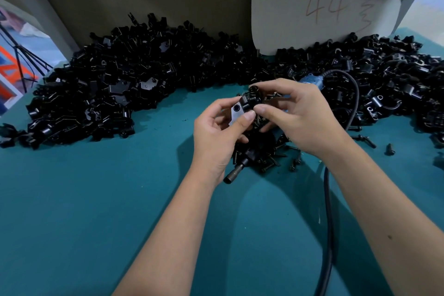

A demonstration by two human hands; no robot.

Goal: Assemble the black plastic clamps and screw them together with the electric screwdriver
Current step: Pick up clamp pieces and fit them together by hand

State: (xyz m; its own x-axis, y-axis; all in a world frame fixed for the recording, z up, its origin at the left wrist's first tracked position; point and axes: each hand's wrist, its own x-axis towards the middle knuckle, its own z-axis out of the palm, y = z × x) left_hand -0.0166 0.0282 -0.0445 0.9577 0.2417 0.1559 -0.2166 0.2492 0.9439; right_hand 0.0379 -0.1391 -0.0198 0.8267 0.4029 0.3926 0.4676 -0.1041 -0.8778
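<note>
1. Left hand point(216, 132): its fingers point(248, 115) are curling round a black clamp piece point(236, 112), thumb and forefinger pinching it from either side; a round hole is showing on the piece's flat, paler face.
2. Right hand point(305, 115): its fingers point(260, 109) are pinching a second clamp part point(252, 98), thumb tip touching the left thumb tip, forefinger arching over the top.
3. The two held parts are touching each other, above the middle of the surface point(96, 199); whether they are already seated together cannot be told.
4. Screw heap point(266, 154): small black screws are lying directly under the hands, with a few strays scattered to the right.
5. Electric screwdriver point(236, 169): it is lying on the surface across the screw heap, its dark tip pointing toward the lower left, just beside the left wrist; its blue rear end point(311, 80) is showing beyond the right hand.
6. Cable point(329, 199): a black cord is looping from the blue end round behind the right hand and running down past the right forearm to the bottom edge.
7. Left pile point(120, 84): a large mound of black clamp parts is covering the far left of the surface.
8. Right pile point(384, 79): a second mound is covering the far right.
9. White card point(324, 7): it is standing against the back wall between the piles, bearing a handwritten "44".
</note>
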